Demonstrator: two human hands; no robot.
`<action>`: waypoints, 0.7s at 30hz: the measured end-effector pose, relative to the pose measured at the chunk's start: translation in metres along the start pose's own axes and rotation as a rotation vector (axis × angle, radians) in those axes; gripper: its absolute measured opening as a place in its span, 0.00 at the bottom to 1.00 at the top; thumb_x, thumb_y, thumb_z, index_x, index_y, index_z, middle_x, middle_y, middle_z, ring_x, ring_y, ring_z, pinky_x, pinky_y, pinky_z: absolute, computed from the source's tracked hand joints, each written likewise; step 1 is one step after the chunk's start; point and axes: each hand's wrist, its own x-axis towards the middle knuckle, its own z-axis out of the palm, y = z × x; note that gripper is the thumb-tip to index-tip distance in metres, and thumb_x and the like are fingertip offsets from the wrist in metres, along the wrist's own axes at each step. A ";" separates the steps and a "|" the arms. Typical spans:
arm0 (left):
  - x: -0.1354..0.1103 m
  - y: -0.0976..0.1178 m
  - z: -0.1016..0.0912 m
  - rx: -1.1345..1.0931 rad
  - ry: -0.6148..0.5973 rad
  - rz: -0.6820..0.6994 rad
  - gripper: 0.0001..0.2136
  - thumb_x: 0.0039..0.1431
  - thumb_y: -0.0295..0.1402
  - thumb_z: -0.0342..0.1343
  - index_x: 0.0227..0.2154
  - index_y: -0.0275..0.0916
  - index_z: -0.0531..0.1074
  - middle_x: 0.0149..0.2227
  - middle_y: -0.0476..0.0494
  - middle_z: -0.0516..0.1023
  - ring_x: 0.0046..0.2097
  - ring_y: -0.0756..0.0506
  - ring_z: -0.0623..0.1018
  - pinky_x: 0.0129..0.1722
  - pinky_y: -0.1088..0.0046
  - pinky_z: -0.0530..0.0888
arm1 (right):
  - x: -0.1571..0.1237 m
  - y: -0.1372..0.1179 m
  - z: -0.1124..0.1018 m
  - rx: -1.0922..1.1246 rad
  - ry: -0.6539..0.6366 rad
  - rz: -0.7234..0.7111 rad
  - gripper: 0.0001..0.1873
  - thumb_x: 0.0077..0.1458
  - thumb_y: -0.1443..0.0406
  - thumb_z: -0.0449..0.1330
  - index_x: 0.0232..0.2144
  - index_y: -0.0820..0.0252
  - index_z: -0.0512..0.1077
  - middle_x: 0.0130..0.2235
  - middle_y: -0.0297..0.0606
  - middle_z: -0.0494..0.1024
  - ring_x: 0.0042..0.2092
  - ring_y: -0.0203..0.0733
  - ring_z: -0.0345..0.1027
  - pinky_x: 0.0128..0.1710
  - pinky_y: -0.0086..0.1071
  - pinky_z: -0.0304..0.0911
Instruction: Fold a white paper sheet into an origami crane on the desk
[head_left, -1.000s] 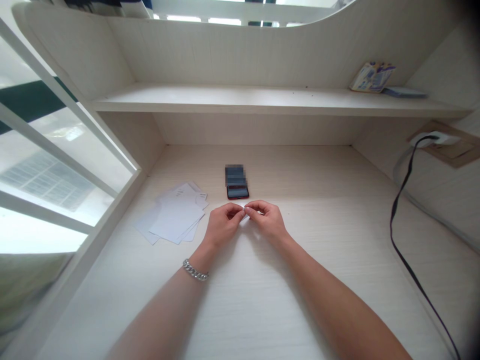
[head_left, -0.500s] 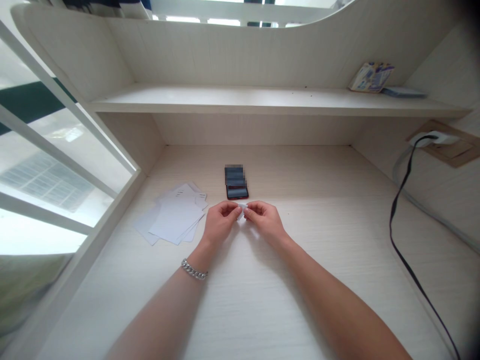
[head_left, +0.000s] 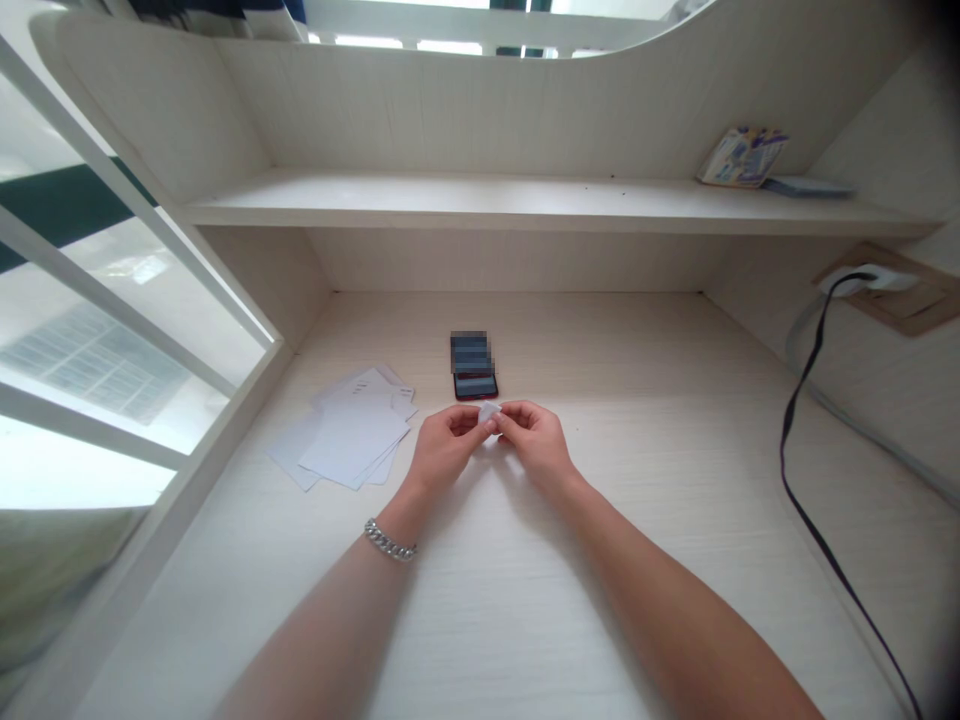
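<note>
Both hands meet at the middle of the pale wooden desk (head_left: 637, 470). My left hand (head_left: 444, 450), with a silver chain bracelet on its wrist, and my right hand (head_left: 534, 440) pinch a small piece of white paper (head_left: 489, 412) between their fingertips, held just above the desktop. A phone in a red case (head_left: 472, 366) lies flat right behind the hands. To the left of my left hand lies a loose pile of white paper sheets (head_left: 349, 437).
A shelf (head_left: 525, 200) runs over the desk's back, with a colourful packet (head_left: 742, 155) at its right end. A black cable (head_left: 806, 450) hangs from a plug in the right wall's socket (head_left: 870, 278) across the desk. A window frame (head_left: 150, 300) borders the left side.
The hands stayed in place; their fingers worked the small paper, which now shows more above the fingertips.
</note>
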 end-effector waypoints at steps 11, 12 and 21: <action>-0.003 0.004 -0.003 0.177 0.032 0.021 0.08 0.48 0.38 0.58 0.27 0.38 0.76 0.27 0.45 0.77 0.29 0.47 0.74 0.29 0.73 0.67 | 0.000 -0.006 -0.006 -0.234 -0.047 -0.165 0.12 0.45 0.57 0.61 0.30 0.60 0.75 0.33 0.40 0.77 0.36 0.42 0.69 0.36 0.33 0.62; -0.003 0.005 -0.002 0.165 0.025 0.025 0.09 0.48 0.38 0.58 0.27 0.38 0.75 0.27 0.45 0.77 0.29 0.47 0.74 0.29 0.73 0.67 | 0.000 -0.005 -0.006 -0.250 -0.028 -0.175 0.12 0.46 0.57 0.60 0.29 0.60 0.75 0.32 0.39 0.77 0.35 0.42 0.68 0.35 0.33 0.62; -0.002 0.003 0.002 0.148 0.105 0.051 0.11 0.52 0.40 0.55 0.30 0.37 0.73 0.32 0.44 0.77 0.31 0.48 0.74 0.33 0.73 0.69 | -0.001 0.003 -0.002 -0.172 0.002 -0.142 0.14 0.48 0.55 0.59 0.30 0.61 0.72 0.30 0.39 0.76 0.33 0.40 0.68 0.34 0.32 0.63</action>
